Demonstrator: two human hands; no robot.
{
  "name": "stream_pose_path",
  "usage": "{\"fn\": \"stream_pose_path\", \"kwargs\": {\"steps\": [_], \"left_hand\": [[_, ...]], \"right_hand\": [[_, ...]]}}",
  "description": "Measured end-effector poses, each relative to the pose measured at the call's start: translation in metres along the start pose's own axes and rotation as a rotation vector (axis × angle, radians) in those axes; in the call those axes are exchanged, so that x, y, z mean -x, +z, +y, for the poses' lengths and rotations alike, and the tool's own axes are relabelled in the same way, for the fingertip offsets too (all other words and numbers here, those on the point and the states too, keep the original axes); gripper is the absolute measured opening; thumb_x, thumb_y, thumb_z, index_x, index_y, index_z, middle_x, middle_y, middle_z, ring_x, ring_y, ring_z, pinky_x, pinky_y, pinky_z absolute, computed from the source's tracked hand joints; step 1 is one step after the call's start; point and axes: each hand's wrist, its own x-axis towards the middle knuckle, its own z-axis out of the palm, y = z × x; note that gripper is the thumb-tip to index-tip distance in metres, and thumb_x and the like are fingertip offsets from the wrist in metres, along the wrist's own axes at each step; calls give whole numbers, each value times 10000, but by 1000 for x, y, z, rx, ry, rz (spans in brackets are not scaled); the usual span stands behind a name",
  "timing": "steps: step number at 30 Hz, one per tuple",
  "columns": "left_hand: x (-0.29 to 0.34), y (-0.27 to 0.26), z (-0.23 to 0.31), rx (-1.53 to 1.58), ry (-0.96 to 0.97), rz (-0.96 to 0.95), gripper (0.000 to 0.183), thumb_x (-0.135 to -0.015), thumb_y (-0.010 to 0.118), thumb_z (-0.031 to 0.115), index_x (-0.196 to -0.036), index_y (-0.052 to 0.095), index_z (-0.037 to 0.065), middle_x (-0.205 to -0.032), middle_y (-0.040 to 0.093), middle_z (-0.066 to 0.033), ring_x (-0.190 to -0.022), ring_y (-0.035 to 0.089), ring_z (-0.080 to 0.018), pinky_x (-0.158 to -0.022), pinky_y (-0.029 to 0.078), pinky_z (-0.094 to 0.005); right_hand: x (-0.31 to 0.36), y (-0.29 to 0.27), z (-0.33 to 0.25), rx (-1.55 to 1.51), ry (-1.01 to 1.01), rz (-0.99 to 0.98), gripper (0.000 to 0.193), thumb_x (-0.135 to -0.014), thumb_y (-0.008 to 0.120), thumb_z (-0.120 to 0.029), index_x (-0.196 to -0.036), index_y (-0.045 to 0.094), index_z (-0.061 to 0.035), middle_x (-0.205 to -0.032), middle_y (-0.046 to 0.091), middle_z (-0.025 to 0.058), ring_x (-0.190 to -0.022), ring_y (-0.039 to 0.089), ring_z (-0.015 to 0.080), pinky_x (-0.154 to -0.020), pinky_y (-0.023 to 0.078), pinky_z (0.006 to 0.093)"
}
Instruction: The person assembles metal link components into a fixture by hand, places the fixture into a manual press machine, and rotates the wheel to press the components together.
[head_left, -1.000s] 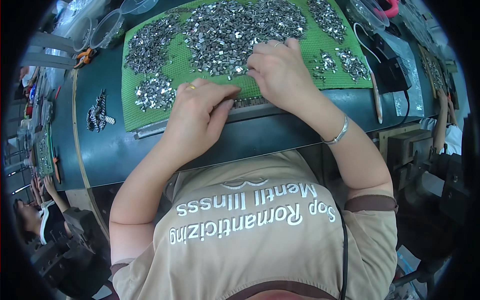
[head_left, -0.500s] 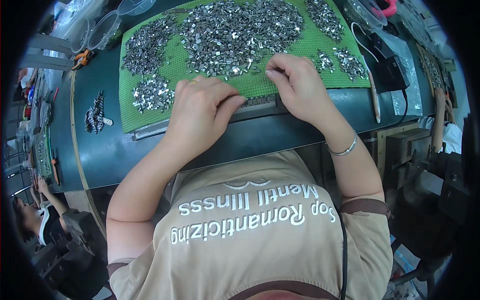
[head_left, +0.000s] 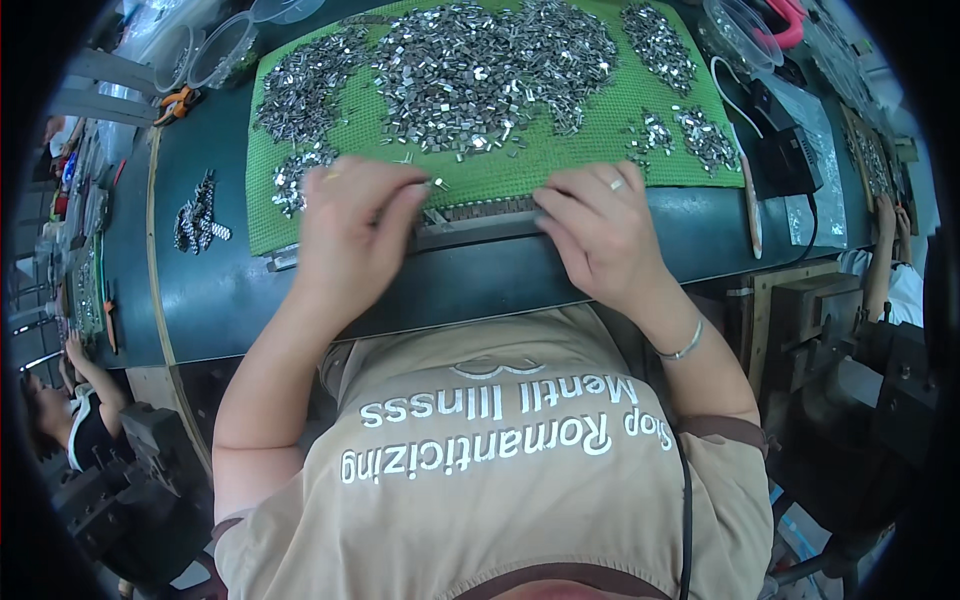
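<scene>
A dark metal bar [head_left: 470, 236] lies along the near edge of the green mat [head_left: 585, 150], with a row of small metal links [head_left: 487, 209] set along it. Over its left part my left hand [head_left: 352, 225] is closed in a pinch, and a small shiny metal piece [head_left: 438, 184] shows at the fingertips. My right hand [head_left: 608, 228] is at the right end of the link row, thumb and fingers drawn together against it; whatever they grip is hidden. Beyond both hands is a large heap of small metal pieces [head_left: 455, 80].
Smaller heaps of metal pieces [head_left: 660, 50] lie around the mat. Left on the dark table are a linked metal band [head_left: 198, 218] and orange-handled pliers [head_left: 177, 105]. Rightward sit a white-handled tool [head_left: 752, 205] and a black power adapter [head_left: 787, 160]. Other people work at both sides.
My left hand has moved left, away from the link row's middle, with a small piece at its fingertips. My right hand has come down from the mat to the bar.
</scene>
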Motion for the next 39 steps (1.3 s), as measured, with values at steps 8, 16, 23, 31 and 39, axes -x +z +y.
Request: {"fn": "stream_pose_path", "kwargs": {"steps": [8,16,23,31,39], "left_hand": [[68,-56,-32,-490,-269,-130,368,-695,834,282,-973,673,102,-1009,588,-55,-981,544,-268,-861,340,-404],[81,-76,-28,-398,-245,68,429,-673,860,133,-974,575,24,-883,610,-113,-825,582,-295,-752,451,-384],[-28,-23,71,153,225,-87,300,-680,846,143,-906,674,47,-816,619,-63,-764,583,-258,-690,438,-362],[-14,32,54,-203,40,-255,280,-789,746,229,-1034,711,99,-937,594,-69,-918,561,-262,-835,371,-403],[15,36,56,-111,154,-149,386,-720,780,181,-1086,684,105,-1062,636,-43,-921,602,-237,-827,380,-407]], "right_hand": [[10,-27,-4,6,77,-162,533,-732,759,-182,-1215,602,-19,-1174,566,143,-1080,535,329,-926,391,436],[25,-25,17,26,244,-64,305,-761,681,-31,-1063,641,-42,-908,577,111,-871,571,313,-770,408,407],[18,-23,11,64,269,-49,184,-781,662,-25,-956,611,-53,-857,571,107,-858,580,325,-744,402,419],[3,-30,5,-368,306,-111,190,-808,697,-30,-982,626,-5,-795,620,114,-716,611,221,-644,476,309],[-33,-14,42,189,174,-70,185,-794,703,-110,-971,695,-56,-916,617,83,-874,591,279,-769,406,405]]}}
